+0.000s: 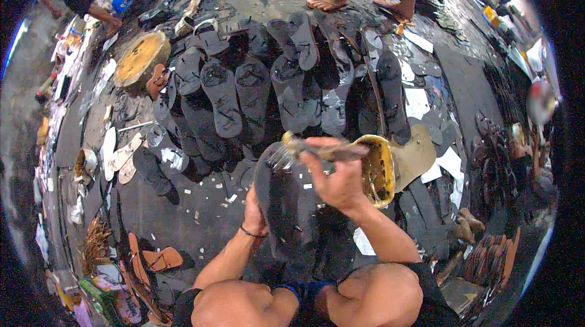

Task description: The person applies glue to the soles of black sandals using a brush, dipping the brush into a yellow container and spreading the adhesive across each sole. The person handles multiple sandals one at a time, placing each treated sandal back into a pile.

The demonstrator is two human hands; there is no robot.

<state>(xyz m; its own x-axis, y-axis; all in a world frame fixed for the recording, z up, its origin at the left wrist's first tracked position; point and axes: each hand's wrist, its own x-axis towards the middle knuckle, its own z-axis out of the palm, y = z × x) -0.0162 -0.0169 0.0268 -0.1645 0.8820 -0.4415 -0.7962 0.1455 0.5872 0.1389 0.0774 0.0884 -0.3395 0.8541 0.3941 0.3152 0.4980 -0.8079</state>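
Upright on its edge, a dark shoe sole (277, 202) is gripped along its left side by my left hand (255, 212), which wears a dark wristband. My right hand (341, 181) is closed around the handle of a brush (329, 150). Its pale, blurred bristles lie over the sole's upper end; whether they touch it I cannot tell. To the right of the brush stands a yellow-rimmed tub (388, 190), its inside coated with yellowish, dark-specked residue. Part of the tub's left side is behind my right hand and the brush.
Beyond my hands lie rows of dark sandals (220, 98). A round wooden block (141, 59) sits at the far left, and a tan sheet (415, 156) lies beside the tub. Brown sandals (161, 259) are at the lower left. Another person's bare foot (329, 0) rests at the back.
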